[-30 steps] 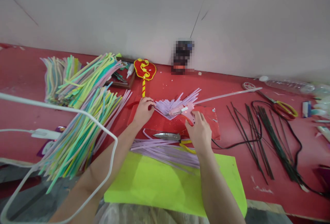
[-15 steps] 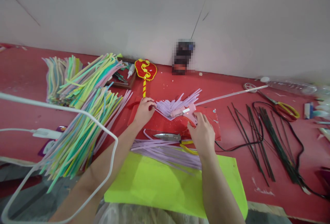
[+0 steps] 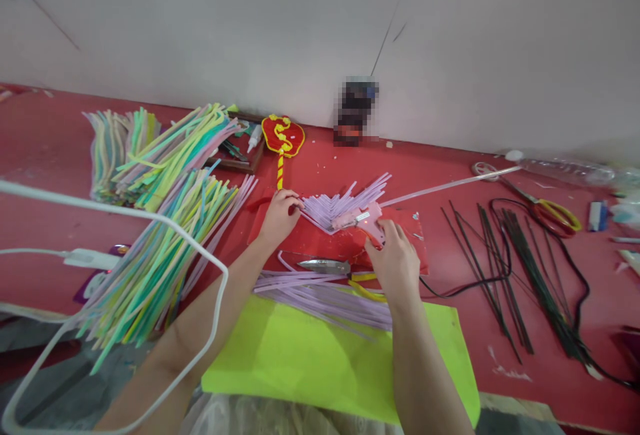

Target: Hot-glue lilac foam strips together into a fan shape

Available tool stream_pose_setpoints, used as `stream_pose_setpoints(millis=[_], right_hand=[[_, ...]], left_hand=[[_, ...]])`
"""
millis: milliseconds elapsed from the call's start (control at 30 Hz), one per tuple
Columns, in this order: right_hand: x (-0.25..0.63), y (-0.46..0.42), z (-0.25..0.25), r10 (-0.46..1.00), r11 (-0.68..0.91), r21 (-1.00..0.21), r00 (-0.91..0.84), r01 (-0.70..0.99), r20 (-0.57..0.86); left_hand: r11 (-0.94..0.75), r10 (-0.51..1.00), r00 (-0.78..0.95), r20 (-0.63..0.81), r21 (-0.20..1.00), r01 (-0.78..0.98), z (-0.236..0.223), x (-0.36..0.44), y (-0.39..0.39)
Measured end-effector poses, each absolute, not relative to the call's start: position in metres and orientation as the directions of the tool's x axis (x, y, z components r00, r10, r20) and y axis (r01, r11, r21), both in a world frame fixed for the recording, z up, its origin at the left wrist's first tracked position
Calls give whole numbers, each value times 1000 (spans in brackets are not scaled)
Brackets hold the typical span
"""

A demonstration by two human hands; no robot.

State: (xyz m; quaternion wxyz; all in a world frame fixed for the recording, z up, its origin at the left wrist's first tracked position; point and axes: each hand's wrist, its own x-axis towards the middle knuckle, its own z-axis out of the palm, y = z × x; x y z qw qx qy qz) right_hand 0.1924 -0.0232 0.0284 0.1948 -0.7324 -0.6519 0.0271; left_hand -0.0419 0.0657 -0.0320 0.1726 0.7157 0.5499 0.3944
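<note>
My right hand [image 3: 397, 253] is closed round the handle of a pink hot glue gun [image 3: 369, 220]. A long clear glue stick [image 3: 445, 187] sticks out of its back, and the nozzle points left at the lower edge of the lilac strips. Those lilac pipe cleaners [image 3: 325, 205] lie in a V-shaped, overlapping pattern on a red pad [image 3: 320, 243]. With thumb and fingers pinched, my left hand [image 3: 283, 215] grips the left end of this lilac pipe cleaner piece. Pliers [image 3: 327, 266] with yellow handles rest just below, beside loose lilac pipe cleaners [image 3: 325, 298].
Bundles of coloured pipe cleaners [image 3: 150, 255] cover the left side, with a white cable [image 3: 220, 315] looping in front. A red-and-yellow fan ornament [image 3: 283, 136] lies behind. On the right are dark green stems [image 3: 540, 281], scissors [image 3: 547, 211] and a plastic bottle [image 3: 565, 168]. Lime-green sheet [image 3: 300, 361] lies nearest me.
My right hand and the glue gun have shifted slightly right, the nozzle sliding a little along the lilac strips' lower edge. My left hand holds its place.
</note>
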Motion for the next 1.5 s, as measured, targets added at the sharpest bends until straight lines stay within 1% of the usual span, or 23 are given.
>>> stream_pose_setpoints(millis=[267, 500, 600, 667, 767, 867, 933, 967, 1033, 1100, 1167, 1200, 1267, 1333, 1400, 1500], right_hand=[[195, -23, 33, 970, -115, -328, 177, 938, 165], [208, -17, 35, 959, -232, -409, 279, 882, 58], [220, -12, 29, 940, -273, -461, 336, 844, 58], [229, -7, 23, 932, -284, -470, 355, 836, 68], [242, -3, 11, 931, -287, -418, 354, 862, 89], [251, -4, 2, 916, -345, -326, 392, 880, 88], [254, -6, 0, 901, -383, -292, 424, 876, 91], [254, -8, 1, 893, -393, -285, 437, 874, 109], [251, -9, 5, 867, -391, -300, 457, 870, 197], [241, -8, 11, 842, -315, -360, 434, 878, 322], [223, -8, 15, 847, -134, -449, 337, 884, 411], [212, -8, 16, 856, -46, -495, 290, 868, 428], [188, -10, 15, 895, 111, -564, 164, 818, 415], [166, -13, 11, 921, 203, -574, 44, 793, 387], [149, -15, 8, 935, 249, -557, -47, 792, 351], [135, -11, 6, 951, 241, -547, -81, 802, 299]], left_hand=[[-349, 917, 84, 389, 682, 643, -35, -43, 67], [-357, 915, 90, 393, 688, 632, -34, -43, 66], [-377, 907, 97, 411, 685, 624, -32, -43, 65], [-380, 903, 95, 419, 678, 629, -31, -43, 65], [-382, 900, 87, 427, 676, 631, -31, -43, 65], [-385, 897, 78, 436, 679, 625, -31, -42, 65], [-383, 896, 69, 439, 684, 621, -31, -42, 65], [-383, 895, 65, 441, 687, 618, -31, -42, 65], [-384, 894, 59, 445, 691, 612, -31, -42, 65], [-384, 894, 62, 444, 687, 617, -31, -42, 65], [-382, 896, 76, 438, 671, 636, -29, -41, 64], [-385, 895, 89, 437, 657, 648, -28, -40, 63], [-395, 891, 116, 439, 623, 675, -25, -39, 62], [-399, 887, 134, 442, 587, 704, -23, -38, 61], [-387, 890, 135, 435, 566, 728, -21, -38, 60], [-374, 896, 122, 428, 576, 727, -21, -39, 61]])
